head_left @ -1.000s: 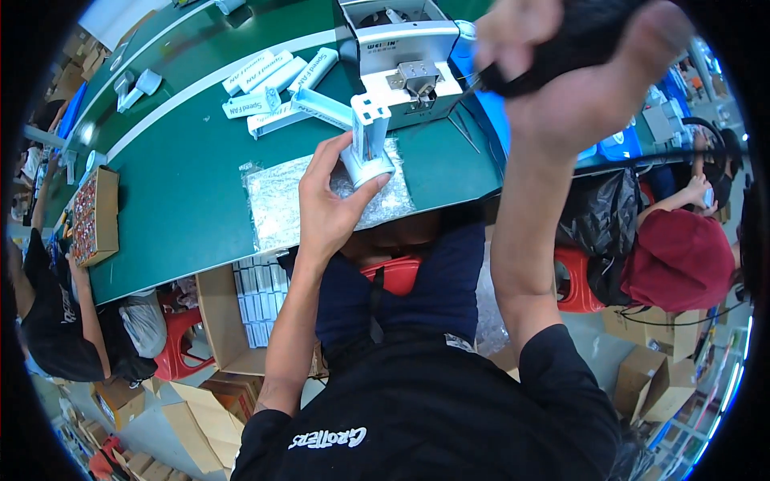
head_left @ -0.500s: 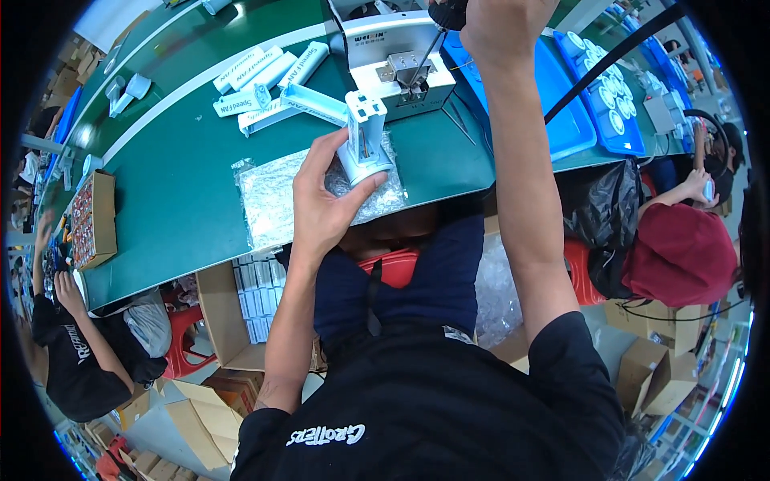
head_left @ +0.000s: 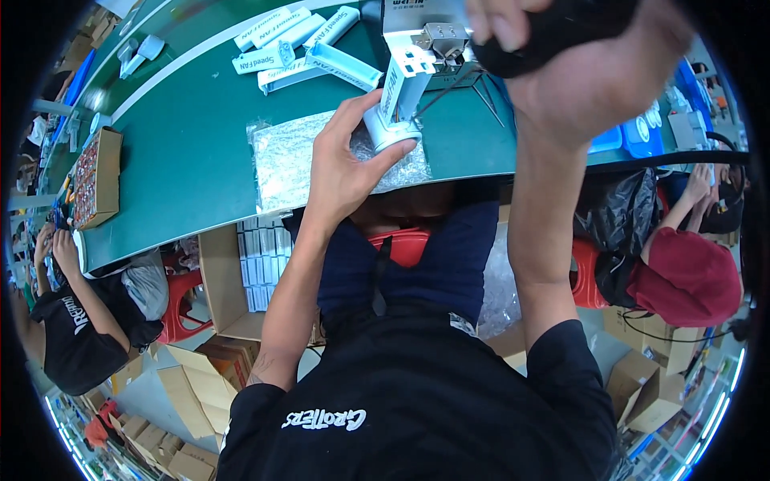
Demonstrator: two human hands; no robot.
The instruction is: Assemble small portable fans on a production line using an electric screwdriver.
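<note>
My left hand [head_left: 346, 160] is wrapped around the round base of a white plastic housing [head_left: 403, 98], which stands tilted on a clear bubble-wrap sheet [head_left: 289, 164]. Large and close to the camera, my right hand [head_left: 589, 92] grips a black electric screwdriver [head_left: 553, 36]. Its thin shaft slants down leftward to the side of the housing near the base. Whether the tip touches a screw there cannot be made out. Behind the housing stands a white screw feeder [head_left: 445, 36], partly covered by my right hand.
Several loose white housing covers [head_left: 297, 36] lie at the back of the green table [head_left: 184, 152]. A cardboard box of small parts [head_left: 98, 180] stands at the left edge. Blue trays [head_left: 642, 140] with white parts are at the right. Co-workers sit on both sides.
My right hand has brought the screwdriver from the screw feeder toward me, nearer the camera, with its shaft now at the housing. My left hand has turned and tilted the housing slightly.
</note>
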